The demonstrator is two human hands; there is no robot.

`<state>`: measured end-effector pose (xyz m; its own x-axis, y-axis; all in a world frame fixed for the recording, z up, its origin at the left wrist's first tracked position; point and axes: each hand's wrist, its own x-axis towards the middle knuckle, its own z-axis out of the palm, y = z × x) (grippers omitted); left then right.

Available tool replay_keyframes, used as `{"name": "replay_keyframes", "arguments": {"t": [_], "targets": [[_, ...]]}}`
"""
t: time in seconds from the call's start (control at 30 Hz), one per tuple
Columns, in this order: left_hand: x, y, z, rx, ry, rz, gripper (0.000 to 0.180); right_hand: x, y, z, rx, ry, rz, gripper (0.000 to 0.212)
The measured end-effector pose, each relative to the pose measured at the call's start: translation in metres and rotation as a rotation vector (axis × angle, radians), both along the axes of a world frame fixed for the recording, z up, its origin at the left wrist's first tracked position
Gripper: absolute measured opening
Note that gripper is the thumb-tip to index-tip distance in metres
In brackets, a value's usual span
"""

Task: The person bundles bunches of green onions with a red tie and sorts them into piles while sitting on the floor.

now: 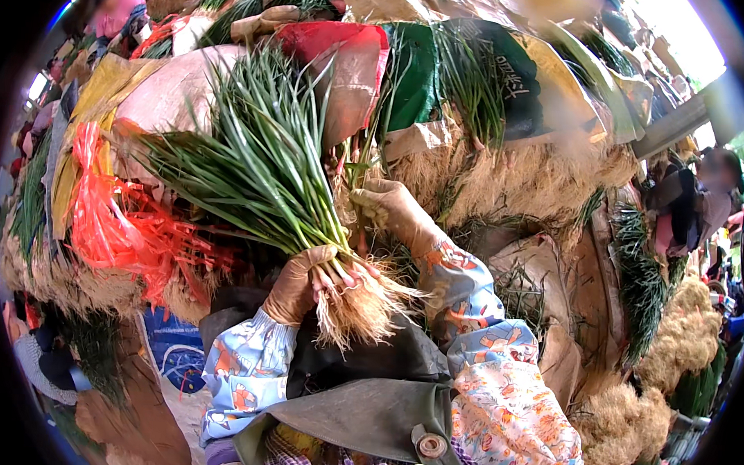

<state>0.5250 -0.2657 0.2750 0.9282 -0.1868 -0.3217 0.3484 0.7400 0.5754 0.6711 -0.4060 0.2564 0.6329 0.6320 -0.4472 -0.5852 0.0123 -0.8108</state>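
Observation:
My left hand [298, 287], in a tan glove, is closed around the lower stems of a bunch of scallions [264, 151]. Long green leaves fan up and left from it, while pale, hairy roots [357, 302] hang out to the right over my lap. Just right of the bunch, my right hand [389, 210] is gloved too, with fingers curled at a few thin scallion stalks [354, 170] beside the pile. Its fingertips are partly hidden, so the exact grip is hard to see. Patterned blue sleeves cover both forearms.
Red plastic strips [114, 215] hang at the left. Ahead, a rooted scallion pile [513, 180] lies under red cloth [333, 67] and green sacking [484, 76]. More root bundles [623, 430] stand at the right. A dark apron [357, 420] covers my lap. Another person [693, 199] is at far right.

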Motion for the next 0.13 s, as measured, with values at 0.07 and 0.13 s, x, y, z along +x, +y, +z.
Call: {"name": "replay_keyframes", "arguments": {"t": [0.07,0.13], "targets": [[-0.002,-0.003,-0.004,-0.046,0.018,-0.031,0.031,-0.018,0.013,-0.016,-0.207,-0.212,-0.058,0.028],[-0.004,-0.001,-0.010,0.108,0.111,0.033,0.037,-0.037,0.011,-0.020,-0.606,-0.985,0.102,0.046]]}}
